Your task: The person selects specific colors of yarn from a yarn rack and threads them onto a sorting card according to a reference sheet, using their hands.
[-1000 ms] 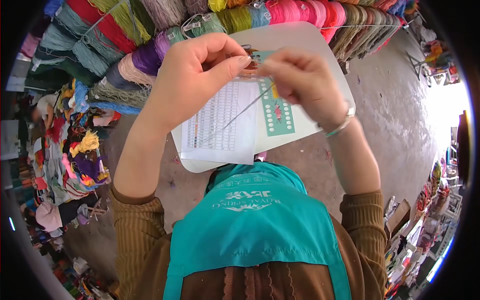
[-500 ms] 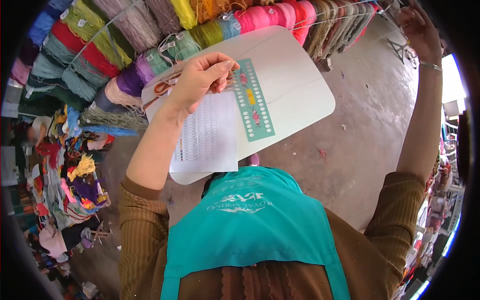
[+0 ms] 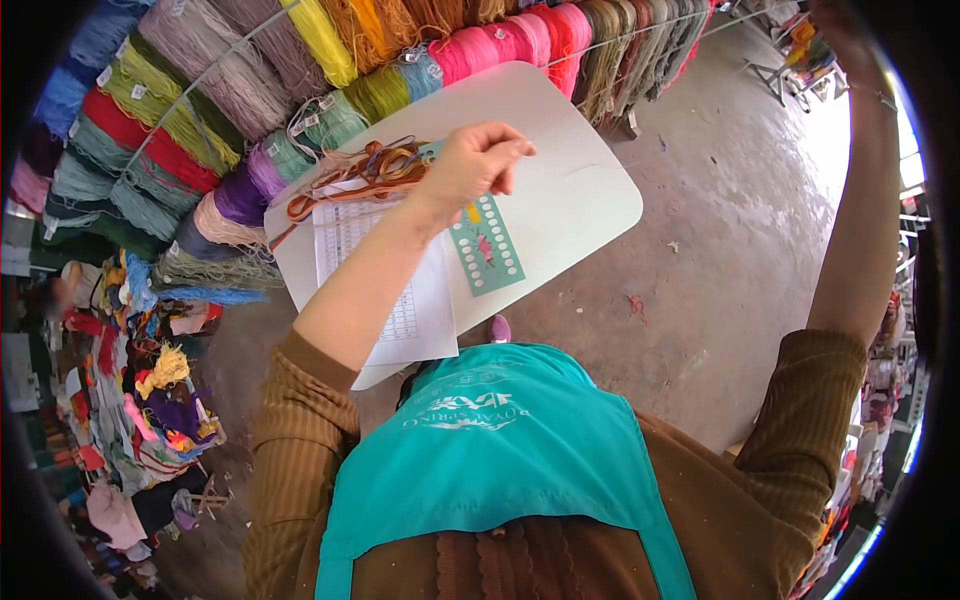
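My left hand [image 3: 480, 168] is raised over a white table [image 3: 590, 190], its thumb and forefinger pinched together; what they hold is too small to make out. Below it lies a green card [image 3: 487, 250] with rows of white holes and a pink flower print, partly hidden by the hand. A printed sheet [image 3: 435, 310] lies beside the card, under my left forearm. Brown and orange threads [image 3: 350, 190] are bundled at the table's left. My right hand [image 3: 850, 45] is stretched up at the top right edge, dark and cut off, with its fingers hidden.
Hanks of coloured yarn [image 3: 470, 50] line a rack behind the table. More yarn and cloth [image 3: 165, 400] are heaped at the left. A metal stand [image 3: 785, 85] is at the upper right. Red scraps [image 3: 637, 307] lie on the concrete floor.
My left hand has moved right, uncovering the thread bundle and covering the card's upper part. My right hand has risen further toward the top edge. The view has shifted slightly.
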`<control>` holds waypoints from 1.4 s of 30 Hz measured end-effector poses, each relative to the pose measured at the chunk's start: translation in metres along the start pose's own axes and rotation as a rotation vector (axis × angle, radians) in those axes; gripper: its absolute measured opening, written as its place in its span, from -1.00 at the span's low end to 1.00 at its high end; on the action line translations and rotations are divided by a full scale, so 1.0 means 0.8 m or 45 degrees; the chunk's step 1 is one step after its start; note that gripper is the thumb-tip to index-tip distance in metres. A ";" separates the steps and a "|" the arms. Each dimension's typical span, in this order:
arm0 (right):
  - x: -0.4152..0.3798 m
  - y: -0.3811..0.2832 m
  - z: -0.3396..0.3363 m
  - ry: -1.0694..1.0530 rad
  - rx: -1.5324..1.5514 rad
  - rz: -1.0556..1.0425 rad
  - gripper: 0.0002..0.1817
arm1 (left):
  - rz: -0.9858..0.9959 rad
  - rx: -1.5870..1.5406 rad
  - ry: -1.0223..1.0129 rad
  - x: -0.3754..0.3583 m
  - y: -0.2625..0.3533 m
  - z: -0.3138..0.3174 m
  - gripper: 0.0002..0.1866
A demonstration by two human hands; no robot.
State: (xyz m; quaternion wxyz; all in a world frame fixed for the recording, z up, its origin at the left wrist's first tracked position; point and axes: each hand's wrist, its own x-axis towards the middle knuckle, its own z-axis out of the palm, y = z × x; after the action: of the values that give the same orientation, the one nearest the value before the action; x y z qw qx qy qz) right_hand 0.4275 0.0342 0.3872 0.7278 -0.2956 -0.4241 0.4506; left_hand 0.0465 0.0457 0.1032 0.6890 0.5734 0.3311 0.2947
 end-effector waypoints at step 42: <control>-0.256 0.463 0.092 -0.906 -0.647 0.744 -0.57 | -0.156 -0.540 0.709 -0.107 -0.111 -0.030 -0.75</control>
State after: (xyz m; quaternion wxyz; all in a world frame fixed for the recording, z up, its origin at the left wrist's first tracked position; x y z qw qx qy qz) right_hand 0.1644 0.0077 0.0486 0.2880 -0.3974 -0.6409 0.5903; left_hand -0.0225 -0.0222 0.0226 0.6925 0.2945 0.4713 0.4600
